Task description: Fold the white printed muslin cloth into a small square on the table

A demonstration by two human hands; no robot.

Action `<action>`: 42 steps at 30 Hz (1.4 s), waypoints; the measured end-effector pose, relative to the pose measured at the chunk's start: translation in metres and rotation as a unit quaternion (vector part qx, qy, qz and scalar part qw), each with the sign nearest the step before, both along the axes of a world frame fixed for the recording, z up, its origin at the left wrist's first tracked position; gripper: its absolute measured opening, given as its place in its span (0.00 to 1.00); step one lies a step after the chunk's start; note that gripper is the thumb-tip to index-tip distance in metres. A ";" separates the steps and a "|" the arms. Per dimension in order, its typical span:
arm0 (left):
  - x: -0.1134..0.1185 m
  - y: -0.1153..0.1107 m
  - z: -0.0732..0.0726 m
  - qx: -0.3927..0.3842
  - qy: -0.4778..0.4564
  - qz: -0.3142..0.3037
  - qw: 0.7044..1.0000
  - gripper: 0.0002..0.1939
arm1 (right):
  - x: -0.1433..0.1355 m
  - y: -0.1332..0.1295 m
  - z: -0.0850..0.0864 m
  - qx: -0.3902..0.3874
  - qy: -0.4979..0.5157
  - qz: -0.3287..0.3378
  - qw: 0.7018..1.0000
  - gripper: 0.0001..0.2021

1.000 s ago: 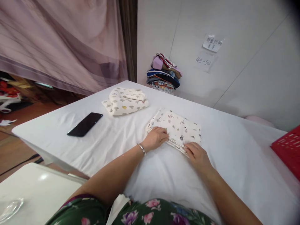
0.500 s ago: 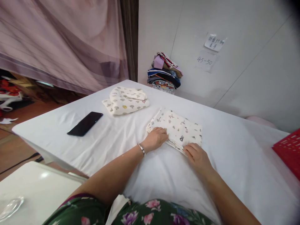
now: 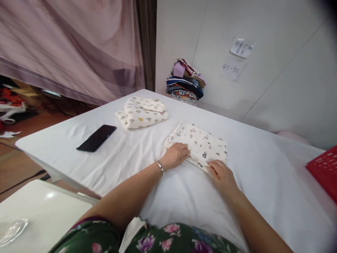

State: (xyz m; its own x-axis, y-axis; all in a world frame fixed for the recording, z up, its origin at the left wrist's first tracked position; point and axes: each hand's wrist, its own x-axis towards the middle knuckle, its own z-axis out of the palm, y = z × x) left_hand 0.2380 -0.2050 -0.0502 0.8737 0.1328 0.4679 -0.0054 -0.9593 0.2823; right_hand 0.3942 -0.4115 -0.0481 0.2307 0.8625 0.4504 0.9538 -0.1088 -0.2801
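A folded white cloth with small printed figures (image 3: pixel 198 141) lies on the white-covered table (image 3: pixel 258 175) in front of me. My left hand (image 3: pixel 177 155), with a silvery bracelet at the wrist, grips the cloth's near edge toward its left corner. Fingers and thumb of my right hand (image 3: pixel 220 173) are closed on the same near edge, at the right corner. Several layers show along the edge between the hands. Farther back on the left rests a second loosely folded cream cloth with grey prints (image 3: pixel 144 114), untouched.
A black phone (image 3: pixel 97 138) lies on the table's left part. Behind the table, folded clothes (image 3: pixel 185 82) are stacked by the wall. A red basket (image 3: pixel 325 172) stands at the right edge. A white surface (image 3: pixel 50 207) with a clear dish is at lower left.
The fingers of my right hand have shifted slightly at the near edge of the cloth. The view has moved very slightly; otherwise things lie as before.
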 end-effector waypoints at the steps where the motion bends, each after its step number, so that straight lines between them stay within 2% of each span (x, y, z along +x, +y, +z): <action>1: 0.001 0.000 0.000 0.002 -0.005 0.005 1.000 0.11 | 0.000 0.000 0.000 0.013 0.002 -0.002 1.000 0.11; 10: 0.000 -0.004 0.006 -0.005 -0.015 0.006 1.000 0.14 | -0.004 -0.002 0.003 0.062 -0.011 0.022 0.998 0.12; 18: -0.001 -0.003 0.008 -0.023 -0.002 0.004 1.000 0.15 | -0.003 -0.003 0.008 0.011 -0.051 0.064 0.997 0.16; 23: 0.001 -0.004 0.007 -0.006 -0.004 0.021 1.000 0.15 | -0.004 -0.004 0.009 -0.021 -0.075 0.044 0.996 0.17; 34: 0.004 -0.009 0.005 0.003 -0.008 0.056 0.998 0.09 | -0.009 0.000 0.004 -0.034 -0.103 0.008 0.994 0.10; 39: 0.002 -0.008 0.008 0.025 0.009 0.023 0.999 0.08 | -0.008 0.000 0.003 -0.027 -0.083 0.014 0.996 0.12; 42: 0.000 -0.006 0.005 0.018 -0.005 -0.001 1.000 0.12 | -0.008 0.000 0.003 -0.028 -0.055 0.010 0.998 0.12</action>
State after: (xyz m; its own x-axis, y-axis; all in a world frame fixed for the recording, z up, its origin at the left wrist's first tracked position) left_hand 0.2382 -0.2108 -0.0456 0.8693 0.1143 0.4809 -0.0094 -0.9689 0.2473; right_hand 0.3864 -0.4114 -0.0447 0.1654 0.8906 0.4236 0.9804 -0.1021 -0.1682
